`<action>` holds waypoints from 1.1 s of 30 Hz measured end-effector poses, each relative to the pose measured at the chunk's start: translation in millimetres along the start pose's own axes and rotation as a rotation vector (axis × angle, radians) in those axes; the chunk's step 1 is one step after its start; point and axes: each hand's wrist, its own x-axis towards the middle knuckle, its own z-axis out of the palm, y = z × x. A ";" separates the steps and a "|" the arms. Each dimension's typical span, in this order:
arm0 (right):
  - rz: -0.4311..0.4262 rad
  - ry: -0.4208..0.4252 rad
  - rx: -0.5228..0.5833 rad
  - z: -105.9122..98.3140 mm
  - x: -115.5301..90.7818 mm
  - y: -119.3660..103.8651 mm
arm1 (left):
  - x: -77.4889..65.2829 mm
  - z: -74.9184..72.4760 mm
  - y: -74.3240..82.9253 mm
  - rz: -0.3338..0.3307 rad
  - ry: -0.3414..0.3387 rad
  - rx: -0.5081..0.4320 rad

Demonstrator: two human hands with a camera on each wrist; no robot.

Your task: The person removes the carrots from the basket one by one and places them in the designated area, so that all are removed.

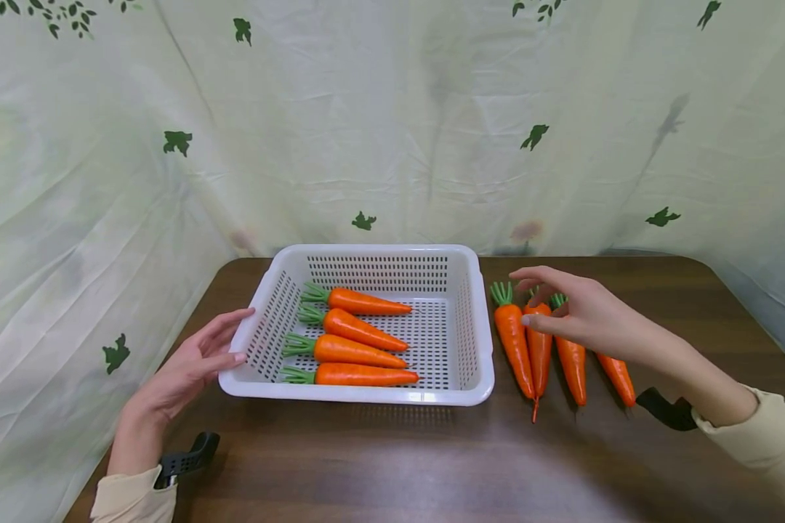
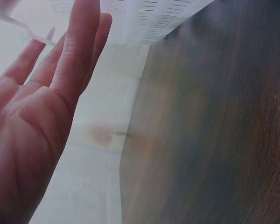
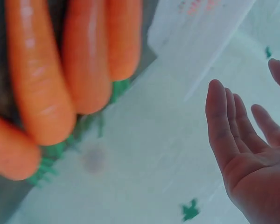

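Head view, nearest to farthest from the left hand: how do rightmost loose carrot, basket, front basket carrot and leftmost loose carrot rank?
1. Basket: left side at the left hand.
2. Front basket carrot: inside, nearest the front.
3. Leftmost loose carrot: just right of the basket.
4. Rightmost loose carrot: farthest right.

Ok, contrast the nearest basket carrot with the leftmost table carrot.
The nearest basket carrot lies inside the white basket; the leftmost table carrot lies on the brown table. The basket carrot's greens point left; the table carrot's greens point away from the person. Both are orange and taper towards the tip.
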 end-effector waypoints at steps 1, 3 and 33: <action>-0.016 -0.012 0.007 1.1 2.6 -3.9 | 0.1 -0.1 0.0 0.000 -0.001 -0.001; -0.044 -0.039 0.016 3.2 8.2 -11.6 | 0.4 -0.4 -0.1 0.001 -0.002 -0.002; -0.310 -0.559 0.003 9.8 123.0 -113.1 | -0.8 0.7 -2.8 -0.002 0.023 0.055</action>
